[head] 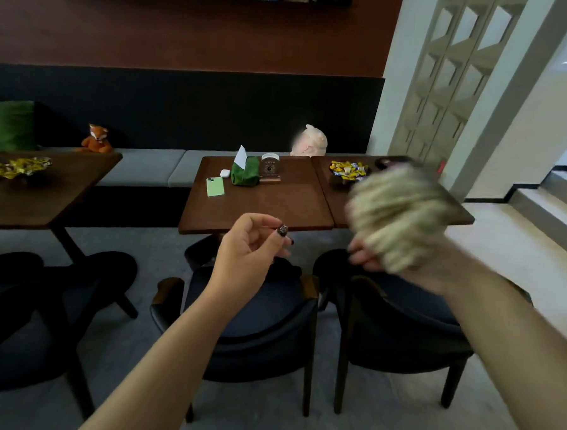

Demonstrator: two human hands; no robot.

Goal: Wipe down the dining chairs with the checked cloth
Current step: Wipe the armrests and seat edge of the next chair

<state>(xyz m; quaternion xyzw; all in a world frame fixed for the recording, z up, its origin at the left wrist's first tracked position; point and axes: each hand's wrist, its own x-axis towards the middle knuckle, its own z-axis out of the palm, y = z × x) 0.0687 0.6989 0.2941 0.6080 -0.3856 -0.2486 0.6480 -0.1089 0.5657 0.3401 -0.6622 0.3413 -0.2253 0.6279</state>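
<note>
Cloth comes first: the pale checked cloth (397, 217) is bunched and blurred in the air, above the right one of two dark padded dining chairs with wooden arms (401, 323). My right hand (372, 257) grasps it from below, fingers curled round the bundle. My left hand (251, 242) holds nothing, its fingers loosely curled above the other dark chair (253, 325). The cloth touches no chair. I judge the wiping is not under way at this moment; whether any chair is already cleaned, I cannot tell. Beyond the chairs stands a brown wooden table (276, 208) with a green phone (215, 187) on it.
</note>
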